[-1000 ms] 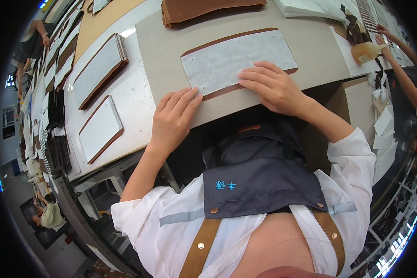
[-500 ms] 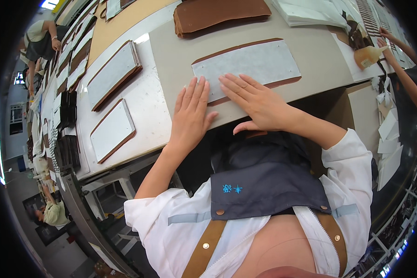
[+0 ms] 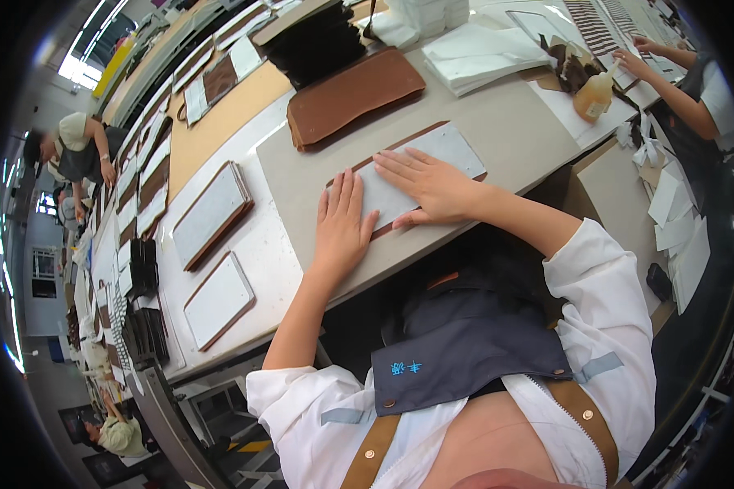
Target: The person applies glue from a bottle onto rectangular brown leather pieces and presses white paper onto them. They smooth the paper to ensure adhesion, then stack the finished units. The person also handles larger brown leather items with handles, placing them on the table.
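Observation:
A white sheet [image 3: 453,153] lies on a slightly larger brown leather piece, whose edge [image 3: 422,133] shows along the far side. My left hand [image 3: 342,220] rests flat at the sheet's left end, fingers stretched out. Flat across its middle lies my right hand [image 3: 432,186], fingers extended and thumb apart near the front edge. Neither hand grips anything. Both cover part of the sheet. Beneath is a grey board [image 3: 506,118] on the table. Just beyond the sheet sits a stack of brown leather pieces [image 3: 355,96].
Left of the board lie a stack of white-faced leather panels [image 3: 212,213] and a smaller one [image 3: 218,300]. White sheets [image 3: 485,57] and a dark stack [image 3: 310,41] stand farther back. A yellowish bottle [image 3: 593,99] is at right, near another person's hands [image 3: 633,59].
My right hand has moved farther onto the sheet, away from the table's front edge. My left hand stays flat at its left end. The whole view has shifted and tilted.

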`<action>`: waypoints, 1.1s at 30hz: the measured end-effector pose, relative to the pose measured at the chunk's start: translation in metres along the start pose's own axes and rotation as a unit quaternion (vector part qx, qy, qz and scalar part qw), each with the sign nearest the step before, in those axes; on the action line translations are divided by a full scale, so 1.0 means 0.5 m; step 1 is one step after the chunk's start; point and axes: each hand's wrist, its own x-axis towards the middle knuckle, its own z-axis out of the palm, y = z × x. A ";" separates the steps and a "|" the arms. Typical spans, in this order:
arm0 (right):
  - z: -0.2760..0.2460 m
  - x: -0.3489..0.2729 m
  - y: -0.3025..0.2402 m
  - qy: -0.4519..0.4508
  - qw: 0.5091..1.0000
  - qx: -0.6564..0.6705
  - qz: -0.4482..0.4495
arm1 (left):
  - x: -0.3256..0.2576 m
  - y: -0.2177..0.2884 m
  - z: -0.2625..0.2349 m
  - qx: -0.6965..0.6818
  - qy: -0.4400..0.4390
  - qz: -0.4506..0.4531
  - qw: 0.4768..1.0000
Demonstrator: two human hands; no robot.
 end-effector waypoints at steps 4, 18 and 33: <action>-0.019 -0.070 0.065 -0.019 0.994 -0.040 0.095 | -0.042 -0.015 -0.025 0.016 -0.030 -0.049 0.998; -0.033 -0.247 0.162 0.063 0.936 -0.134 0.318 | -0.183 -0.026 0.000 -0.020 0.151 -0.113 0.982; -0.013 -0.256 0.178 0.142 0.924 -0.145 0.323 | -0.187 0.020 -0.016 0.064 0.320 -0.076 0.942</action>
